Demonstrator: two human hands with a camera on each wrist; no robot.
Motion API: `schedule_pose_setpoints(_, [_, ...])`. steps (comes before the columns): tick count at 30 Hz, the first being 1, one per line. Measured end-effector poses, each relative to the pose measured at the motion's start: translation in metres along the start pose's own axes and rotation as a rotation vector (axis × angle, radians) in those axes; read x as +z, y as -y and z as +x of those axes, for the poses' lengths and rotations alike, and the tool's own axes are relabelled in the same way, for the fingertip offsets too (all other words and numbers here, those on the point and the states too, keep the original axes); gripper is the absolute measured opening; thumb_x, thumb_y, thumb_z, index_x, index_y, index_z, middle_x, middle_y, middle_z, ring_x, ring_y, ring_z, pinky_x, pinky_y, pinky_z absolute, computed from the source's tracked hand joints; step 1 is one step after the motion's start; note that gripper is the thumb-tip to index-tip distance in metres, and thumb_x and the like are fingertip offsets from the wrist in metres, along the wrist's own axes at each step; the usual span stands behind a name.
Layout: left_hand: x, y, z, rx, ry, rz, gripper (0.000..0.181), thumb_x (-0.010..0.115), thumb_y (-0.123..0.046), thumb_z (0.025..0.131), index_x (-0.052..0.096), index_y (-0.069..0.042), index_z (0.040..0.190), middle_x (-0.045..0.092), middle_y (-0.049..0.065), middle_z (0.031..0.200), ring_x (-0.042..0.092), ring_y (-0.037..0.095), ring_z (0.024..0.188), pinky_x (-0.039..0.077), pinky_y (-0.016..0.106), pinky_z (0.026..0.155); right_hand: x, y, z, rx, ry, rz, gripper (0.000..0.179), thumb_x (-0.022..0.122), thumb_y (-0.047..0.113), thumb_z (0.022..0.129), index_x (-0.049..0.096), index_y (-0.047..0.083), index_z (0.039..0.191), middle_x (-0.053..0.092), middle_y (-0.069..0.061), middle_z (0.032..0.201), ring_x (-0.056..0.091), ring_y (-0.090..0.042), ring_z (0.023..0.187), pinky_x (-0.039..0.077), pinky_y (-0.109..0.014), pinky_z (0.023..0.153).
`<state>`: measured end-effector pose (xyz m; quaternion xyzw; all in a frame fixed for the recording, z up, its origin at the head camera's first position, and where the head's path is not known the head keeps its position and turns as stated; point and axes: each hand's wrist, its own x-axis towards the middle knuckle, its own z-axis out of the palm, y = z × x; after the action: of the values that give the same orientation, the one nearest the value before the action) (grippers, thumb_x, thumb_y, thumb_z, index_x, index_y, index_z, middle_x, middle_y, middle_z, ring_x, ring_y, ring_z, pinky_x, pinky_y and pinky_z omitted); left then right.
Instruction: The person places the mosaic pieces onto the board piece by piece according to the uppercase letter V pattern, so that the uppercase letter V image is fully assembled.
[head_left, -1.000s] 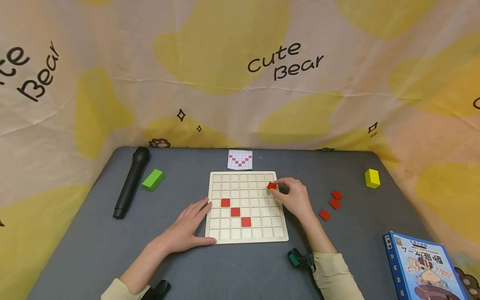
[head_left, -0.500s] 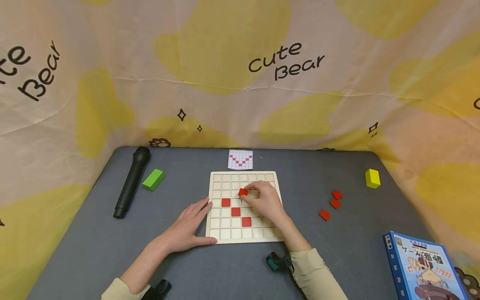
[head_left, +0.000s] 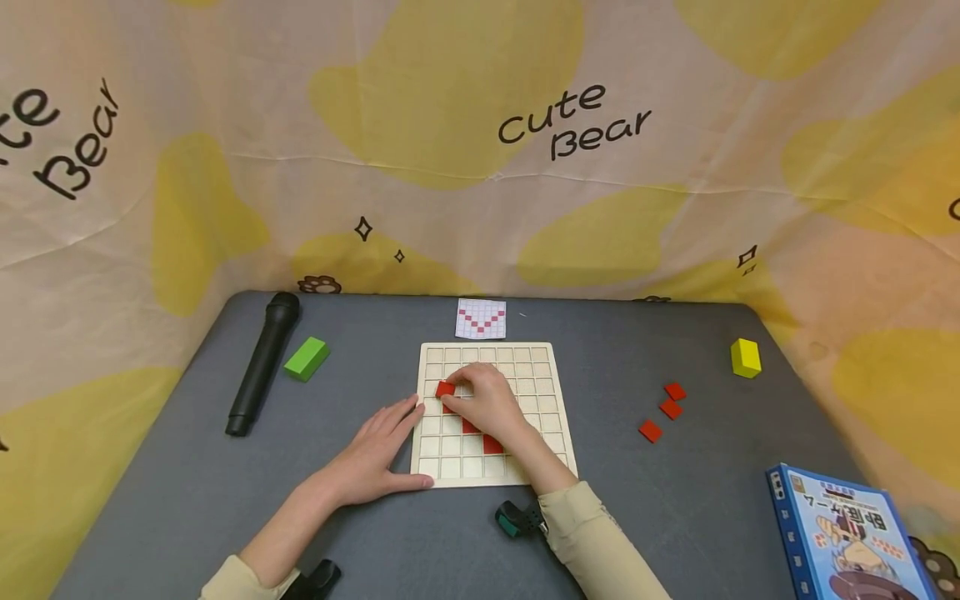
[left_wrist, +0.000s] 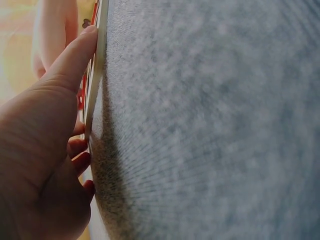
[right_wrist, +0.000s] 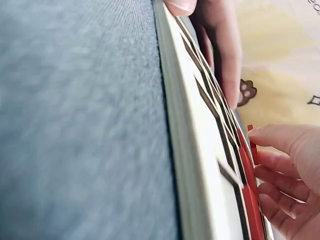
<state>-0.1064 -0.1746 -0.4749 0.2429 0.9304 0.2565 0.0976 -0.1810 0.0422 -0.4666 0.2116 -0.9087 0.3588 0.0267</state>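
Note:
A pale wooden grid board (head_left: 495,475) lies on the grey table, with red square tiles set in a slanting row of its cells. My right hand (head_left: 487,404) reaches over the board and pinches a red tile (head_left: 445,389) between thumb and fingers, close over the upper-left cells. In the right wrist view this tile (right_wrist: 253,145) stands tilted at the fingertips. The right hand partly covers the tiles in the row. My left hand (head_left: 371,458) rests at the board's left edge, fingers extended, the thumb (left_wrist: 75,55) on the near-left corner.
A small card (head_left: 481,319) with a pink V pattern lies behind the board. Several loose red tiles (head_left: 650,431) and a yellow block (head_left: 746,357) lie to the right, with a blue box (head_left: 847,533) nearer. A black microphone (head_left: 262,367) and green block (head_left: 307,359) lie left.
My right hand has carried the red tile leftward across the board, from its upper-right edge to above the left columns. My left hand has stayed in place.

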Motion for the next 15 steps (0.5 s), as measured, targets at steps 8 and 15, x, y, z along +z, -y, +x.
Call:
schedule_pose_setpoints(8, [-0.001,0.0,0.0,0.013,-0.01,0.003,0.105,0.068,-0.064,0.08,0.025,-0.005,0.155,0.017,0.012,0.161,0.02,0.033,0.145,0.018,0.057,0.113,0.011,0.008,0.009,-0.005,0.016,-0.086,0.021,0.076,0.026,0.083,0.074,0.015,0.101,0.066,0.0,0.105,0.056,-0.02,0.101,0.047,-0.034,0.087])
schedule_pose_setpoints(15, [-0.001,-0.001,-0.001,0.013,-0.009,0.0,0.104,0.069,-0.063,0.08,0.025,-0.004,0.154,0.017,0.013,0.161,0.02,0.034,0.145,0.018,0.058,0.113,0.013,0.009,0.011,0.019,0.013,-0.075,0.022,0.075,0.024,0.083,0.075,0.015,0.103,0.065,0.0,0.106,0.057,-0.021,0.102,0.048,-0.035,0.086])
